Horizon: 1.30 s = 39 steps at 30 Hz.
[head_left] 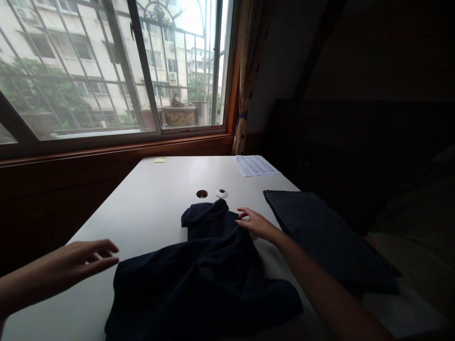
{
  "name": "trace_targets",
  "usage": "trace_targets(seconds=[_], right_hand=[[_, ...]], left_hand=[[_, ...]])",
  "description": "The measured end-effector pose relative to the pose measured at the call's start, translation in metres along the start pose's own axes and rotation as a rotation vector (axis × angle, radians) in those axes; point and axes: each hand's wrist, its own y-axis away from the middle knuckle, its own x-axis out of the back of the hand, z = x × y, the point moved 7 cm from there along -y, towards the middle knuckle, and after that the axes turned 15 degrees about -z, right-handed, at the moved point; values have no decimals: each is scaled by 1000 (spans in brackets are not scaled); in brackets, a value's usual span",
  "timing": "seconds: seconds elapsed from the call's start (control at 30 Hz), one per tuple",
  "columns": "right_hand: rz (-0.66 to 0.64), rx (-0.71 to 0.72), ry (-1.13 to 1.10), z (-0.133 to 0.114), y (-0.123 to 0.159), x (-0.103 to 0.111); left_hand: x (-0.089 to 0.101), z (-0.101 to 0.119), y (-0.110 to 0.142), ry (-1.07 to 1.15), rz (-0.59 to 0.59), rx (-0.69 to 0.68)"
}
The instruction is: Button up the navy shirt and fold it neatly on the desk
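A dark navy garment lies crumpled on the white table, its narrow end pointing away from me. It looks like cloth clothing, but its exact kind I cannot make out. My right hand is at the upper right edge of this cloth, thumb and fingers apart, with the fingertips at or just over the fabric. To the left, my left hand hovers over the table beside the garment's left corner. Its fingers are spread and hold nothing.
A folded dark cloth lies along the table's right side. Printed sheets and a yellow sticky note are at the far edge. A cable hole and its round white cover sit beyond the garment. A barred window stands behind.
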Motion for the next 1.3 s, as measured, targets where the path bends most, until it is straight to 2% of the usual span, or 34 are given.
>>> trace_targets(seconds=[0.07, 0.13, 0.23, 0.3, 0.4, 0.5, 0.57, 0.67, 0.8, 0.87, 0.93, 1.0, 1.1, 1.2, 1.3], right_hand=[[2, 8, 42, -7, -7, -10], [-15, 47, 72, -18, -13, -22], [-33, 163, 105, -42, -18, -41], [-14, 246, 128, -61, -17, -51], [10, 352, 158, -87, -12, -62], [54, 419, 179, -102, -3, -60], [141, 426, 185, -103, 3, -45], [341, 385, 174, -89, 13, -1], [624, 300, 156, -58, 30, 74], [753, 253, 154, -42, 39, 105], [823, 208, 161, -28, 44, 125], [820, 171, 178, -15, 42, 132], [757, 135, 223, -6, 33, 121], [708, 141, 300, -14, 29, 96], [607, 212, 389, -42, 31, 59]], left_hand=[[1, 29, -10, -109, 51, -67], [-14, 68, -24, -160, 110, -196], [-65, 120, -56, -156, 36, -362], [-92, 148, -78, -138, 96, -462], [-117, 172, -112, -30, 143, -563], [-119, 177, -140, 98, 129, -550], [-111, 174, -145, 132, 126, -526], [-87, 160, -131, 252, 164, -519], [-48, 117, -95, 667, 219, -476], [-30, 90, -77, 745, 291, -387], [-19, 67, -65, 723, 321, -309], [-16, 48, -61, 626, 274, -226], [-18, 24, -62, 425, 221, -90], [-23, 6, -66, 327, 190, 15], [-30, 3, -71, 295, 153, 47]])
